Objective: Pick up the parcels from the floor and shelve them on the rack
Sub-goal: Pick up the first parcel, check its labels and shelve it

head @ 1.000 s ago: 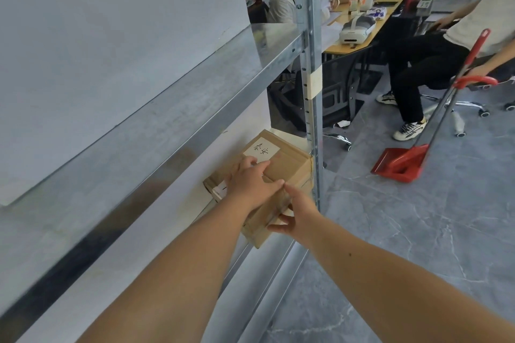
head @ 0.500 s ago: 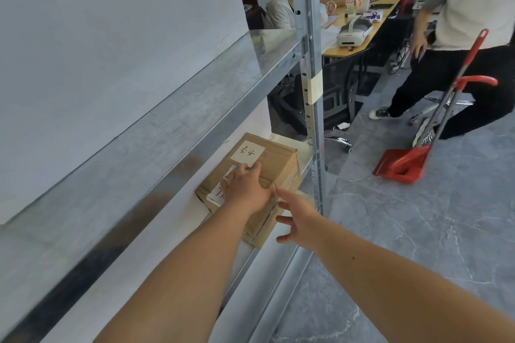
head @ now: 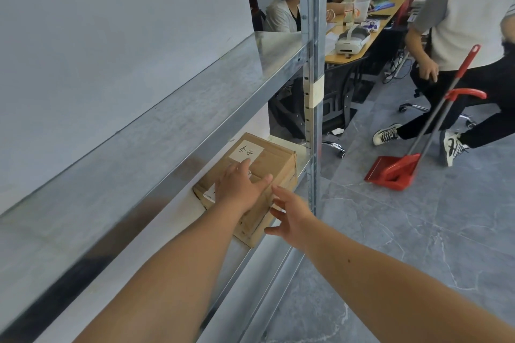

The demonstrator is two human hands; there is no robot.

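Parcel (head: 274,164) now flat on the rack's lower shelf (head: 302,157) | our right hand (head: 292,217) has let go, fingers spread beside it | our left hand (head: 239,186) rests flat on top, fingers straight | we judge this one shelved

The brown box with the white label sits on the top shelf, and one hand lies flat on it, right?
Not quite. The brown box sits on the lower shelf, beneath the upper shelf, not on top. The head view shows it. The left hand does lie flat on it.
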